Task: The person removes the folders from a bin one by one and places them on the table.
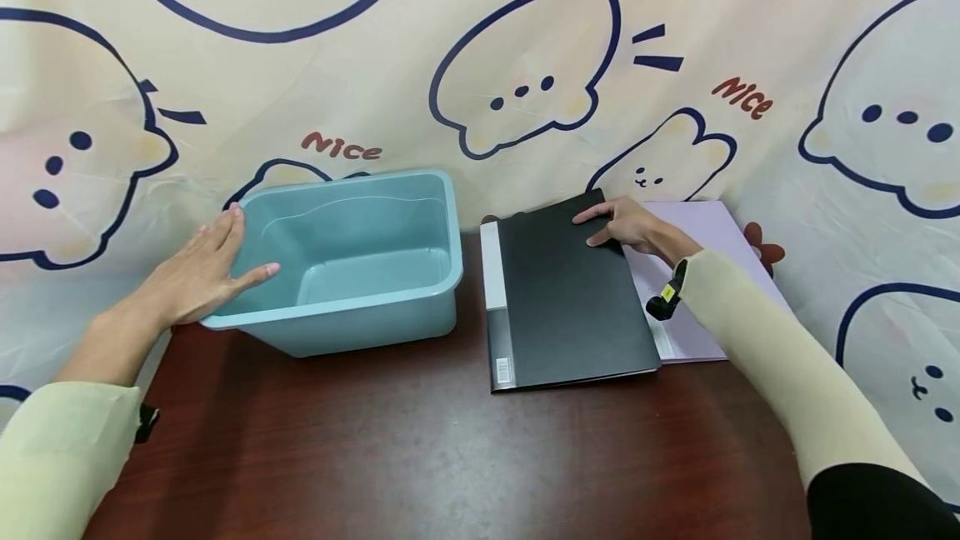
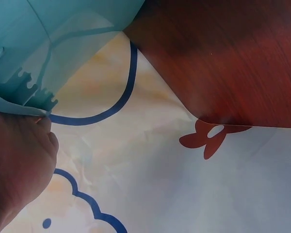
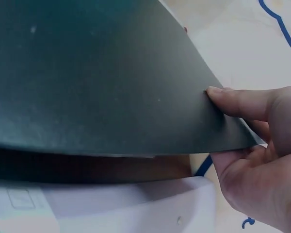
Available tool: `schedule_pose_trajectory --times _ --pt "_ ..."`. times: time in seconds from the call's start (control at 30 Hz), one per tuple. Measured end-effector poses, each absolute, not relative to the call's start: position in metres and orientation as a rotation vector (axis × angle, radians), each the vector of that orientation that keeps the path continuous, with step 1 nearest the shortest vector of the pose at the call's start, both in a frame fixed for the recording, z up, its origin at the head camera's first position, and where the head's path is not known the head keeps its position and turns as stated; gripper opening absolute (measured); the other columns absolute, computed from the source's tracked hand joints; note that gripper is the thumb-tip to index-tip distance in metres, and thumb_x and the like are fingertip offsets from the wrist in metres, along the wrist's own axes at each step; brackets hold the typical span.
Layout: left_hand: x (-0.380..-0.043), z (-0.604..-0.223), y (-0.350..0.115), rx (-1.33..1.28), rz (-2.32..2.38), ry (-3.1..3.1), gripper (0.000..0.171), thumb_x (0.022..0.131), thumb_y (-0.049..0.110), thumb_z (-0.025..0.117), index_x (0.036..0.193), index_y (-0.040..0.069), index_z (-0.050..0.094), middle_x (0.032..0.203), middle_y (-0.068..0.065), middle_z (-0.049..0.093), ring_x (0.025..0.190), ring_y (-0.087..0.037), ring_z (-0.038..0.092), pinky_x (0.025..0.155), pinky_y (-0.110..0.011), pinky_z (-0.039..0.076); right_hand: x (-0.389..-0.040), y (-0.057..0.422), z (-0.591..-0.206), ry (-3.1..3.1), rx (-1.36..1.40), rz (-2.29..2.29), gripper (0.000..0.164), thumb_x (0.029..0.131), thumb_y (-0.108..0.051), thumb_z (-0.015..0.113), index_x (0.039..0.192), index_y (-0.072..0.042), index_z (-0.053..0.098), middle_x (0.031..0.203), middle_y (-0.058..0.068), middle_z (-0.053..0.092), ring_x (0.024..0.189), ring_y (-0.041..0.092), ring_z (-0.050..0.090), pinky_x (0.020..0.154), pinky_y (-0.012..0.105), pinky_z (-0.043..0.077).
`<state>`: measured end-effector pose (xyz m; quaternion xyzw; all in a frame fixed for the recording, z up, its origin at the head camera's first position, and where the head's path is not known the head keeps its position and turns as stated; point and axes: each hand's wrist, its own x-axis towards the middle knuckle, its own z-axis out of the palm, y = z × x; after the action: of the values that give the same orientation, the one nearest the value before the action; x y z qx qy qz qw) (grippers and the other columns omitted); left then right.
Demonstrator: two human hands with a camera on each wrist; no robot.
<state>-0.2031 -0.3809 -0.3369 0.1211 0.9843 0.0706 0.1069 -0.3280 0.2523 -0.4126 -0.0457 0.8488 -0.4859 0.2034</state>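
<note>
My left hand (image 1: pixel 198 269) lies along the left rim of a light blue plastic bin (image 1: pixel 382 311), its fingers straight and its thumb spread out over the bin's inside. In the left wrist view part of that hand (image 2: pixel 22 160) shows right at the rim. My right hand (image 1: pixel 637 227) pinches the far right corner of a black folder (image 1: pixel 573 298), which has a pale strip and a barcode label on its left side. The right wrist view shows the corner between thumb and fingers, with a gap under the folder's edge. A lavender folder (image 1: pixel 697 327) lies partly beneath the black one.
Both folders and the bin stand on a dark brown wooden table (image 1: pixel 450 448). A cream cloth (image 1: pixel 360 90) printed with cartoon figures hangs behind and at both sides. The bin's left end reaches past the table's left edge.
</note>
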Motion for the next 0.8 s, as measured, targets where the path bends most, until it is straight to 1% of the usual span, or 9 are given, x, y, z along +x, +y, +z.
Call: schedule_pose_trajectory --times 0.07,0.13,0.3,0.43,0.5,0.67,0.8 --pt "-0.203 -0.337 -0.381 0.358 0.208 2.899 0.109 0.106 0.064 0.045 0.161 -0.004 -0.02 0.17 -0.026 -0.025 0.159 -0.05 -0.014 0.127 -0.066 -0.005 -0.328 0.25 -0.417 2.42 -0.141 -1.332 0.055 0.084 0.009 0.082 0.137 -0.002 0.07 0.165 0.022 0.038 0.154 0.035 0.03 0.127 0.053 0.027" --pt "-0.203 -0.337 -0.381 0.359 0.206 2.901 0.108 0.106 0.064 0.045 0.161 -0.004 -0.02 0.17 -0.026 -0.026 0.159 -0.05 -0.014 0.127 -0.066 -0.005 -0.327 0.247 -0.419 2.455 -0.155 -1.309 0.055 0.083 0.008 0.083 0.135 -0.003 0.071 0.164 0.022 0.04 0.153 0.037 0.031 0.127 0.055 0.025" --pt "-0.203 -0.338 -0.381 0.362 0.205 2.906 0.108 0.106 0.063 0.045 0.161 -0.004 -0.02 0.17 -0.025 -0.026 0.159 -0.05 -0.013 0.127 -0.066 -0.006 -0.325 0.241 -0.425 2.553 -0.193 -1.2 0.052 0.084 0.004 0.085 0.134 -0.005 0.073 0.154 0.023 0.049 0.14 0.036 0.043 0.121 0.054 0.034" --pt "-0.203 -0.338 -0.381 0.369 0.204 2.913 0.108 0.107 0.063 0.045 0.162 -0.004 -0.019 0.171 -0.025 -0.025 0.159 -0.05 -0.014 0.127 -0.065 -0.006 -0.324 0.239 -0.43 2.64 -0.245 -1.107 0.048 0.084 -0.001 0.087 0.131 -0.006 0.075 0.15 0.024 0.052 0.133 0.036 0.048 0.114 0.051 0.041" --pt "-0.203 -0.338 -0.381 0.37 0.199 2.917 0.108 0.107 0.063 0.045 0.162 -0.005 -0.018 0.171 -0.026 -0.025 0.159 -0.05 -0.013 0.127 -0.065 -0.006 -0.324 0.239 -0.433 2.682 -0.265 -1.069 0.046 0.084 -0.003 0.088 0.128 -0.006 0.076 0.149 0.025 0.053 0.132 0.038 0.049 0.112 0.051 0.042" --pt "-0.203 -0.338 -0.381 0.365 0.196 2.92 0.108 0.106 0.063 0.045 0.162 -0.005 -0.018 0.17 -0.026 -0.025 0.159 -0.05 -0.012 0.127 -0.066 -0.005 -0.323 0.239 -0.437 2.766 -0.286 -0.964 0.044 0.083 -0.008 0.091 0.125 -0.008 0.078 0.144 0.025 0.058 0.135 0.043 0.051 0.115 0.055 0.041" --pt "-0.203 -0.338 -0.38 0.37 0.196 2.921 0.108 0.107 0.063 0.045 0.162 -0.005 -0.017 0.171 -0.027 -0.024 0.159 -0.05 -0.012 0.128 -0.065 -0.005 -0.32 0.238 -0.439 2.806 -0.348 -0.891 0.047 0.082 -0.009 0.092 0.126 -0.006 0.076 0.136 0.028 0.063 0.128 0.046 0.056 0.111 0.057 0.045"
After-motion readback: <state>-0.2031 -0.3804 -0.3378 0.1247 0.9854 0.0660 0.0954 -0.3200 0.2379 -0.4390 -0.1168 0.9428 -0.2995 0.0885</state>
